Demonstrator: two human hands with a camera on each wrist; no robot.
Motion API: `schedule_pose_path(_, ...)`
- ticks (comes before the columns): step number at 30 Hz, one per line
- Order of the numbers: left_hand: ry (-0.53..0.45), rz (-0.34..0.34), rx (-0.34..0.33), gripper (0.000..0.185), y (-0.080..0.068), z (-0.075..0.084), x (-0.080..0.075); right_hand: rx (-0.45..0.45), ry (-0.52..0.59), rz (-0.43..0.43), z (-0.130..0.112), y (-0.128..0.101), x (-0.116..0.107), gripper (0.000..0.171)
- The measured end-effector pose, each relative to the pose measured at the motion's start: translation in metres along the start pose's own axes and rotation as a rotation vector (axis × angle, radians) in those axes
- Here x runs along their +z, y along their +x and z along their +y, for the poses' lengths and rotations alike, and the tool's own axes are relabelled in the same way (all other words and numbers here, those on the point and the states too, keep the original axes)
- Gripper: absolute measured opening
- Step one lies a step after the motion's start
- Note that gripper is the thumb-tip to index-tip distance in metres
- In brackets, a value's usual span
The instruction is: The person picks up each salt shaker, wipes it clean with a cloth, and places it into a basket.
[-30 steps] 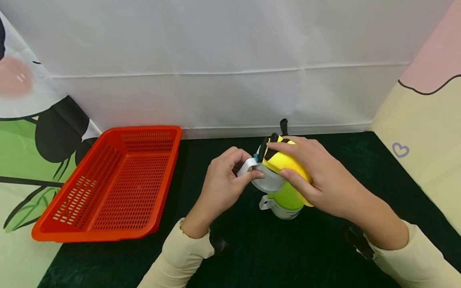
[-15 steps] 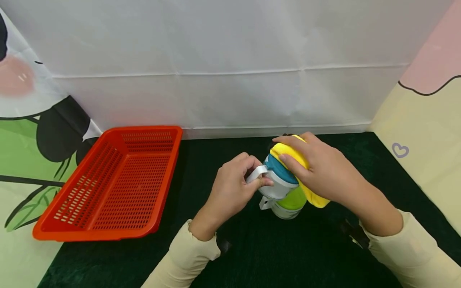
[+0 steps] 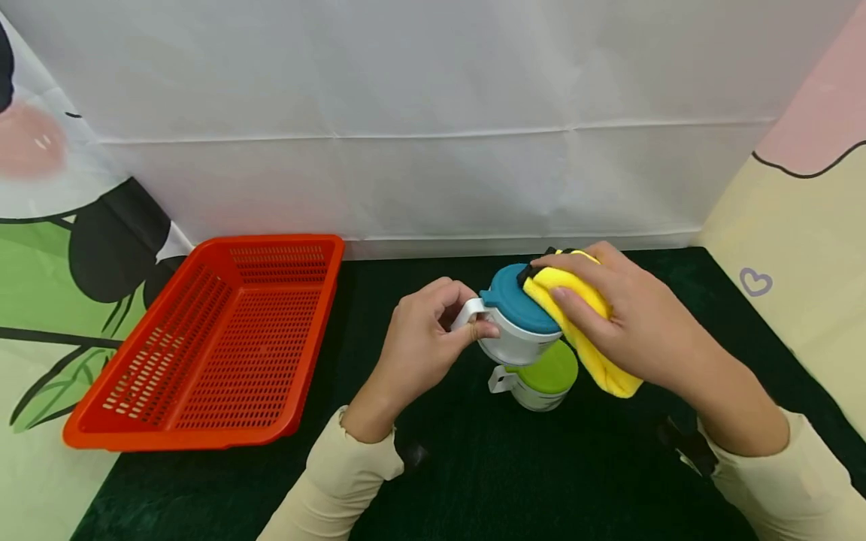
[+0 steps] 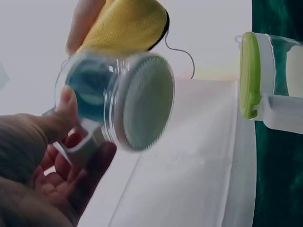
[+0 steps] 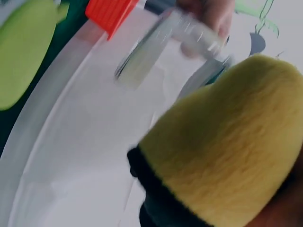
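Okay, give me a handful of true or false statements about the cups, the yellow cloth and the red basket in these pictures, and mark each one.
1. The left hand holds the blue-lidded cup by its handle. True.
2. The right hand presses a yellow cloth against that cup's lid. True.
3. The green-lidded cup lies in the red basket. False: it stands on the dark green table cover.
4. The blue-lidded cup rests on the table. False: it is held above the green-lidded cup.

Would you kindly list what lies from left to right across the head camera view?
Red perforated plastic basket → left hand gripping a white handle → teal-lidded clear cup → right hand holding a yellow cloth against the lid.
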State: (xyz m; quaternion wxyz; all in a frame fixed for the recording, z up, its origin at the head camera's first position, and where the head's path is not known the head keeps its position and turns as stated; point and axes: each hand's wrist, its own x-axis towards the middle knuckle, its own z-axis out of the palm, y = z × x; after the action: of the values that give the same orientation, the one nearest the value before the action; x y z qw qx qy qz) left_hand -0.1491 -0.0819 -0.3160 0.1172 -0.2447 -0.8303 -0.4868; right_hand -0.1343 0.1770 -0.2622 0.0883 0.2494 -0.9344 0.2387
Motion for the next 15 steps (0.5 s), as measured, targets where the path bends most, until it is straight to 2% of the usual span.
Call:
schedule_pose_path(4,-0.015,-0.054,0.054,0.020,0.000,0.000,0.000,-0.009,0.062,-0.076,0.001,0.013,-0.007,0.037)
schedule_pose_path(7,0.022,-0.060,0.073,0.022,-0.002,0.000,0.000,-0.040,0.018,-0.102,-0.009,0.018,-0.006,0.036)
schedule_pose_path(12,0.095,0.001,0.051,0.022,-0.001,0.000,-0.002,-0.112,-0.063,-0.020,-0.024,0.006,0.005,0.035)
schedule_pose_path(15,0.094,0.026,0.025,0.020,-0.001,0.000,-0.004,-0.111,-0.064,0.024,-0.023,-0.003,0.011,0.037)
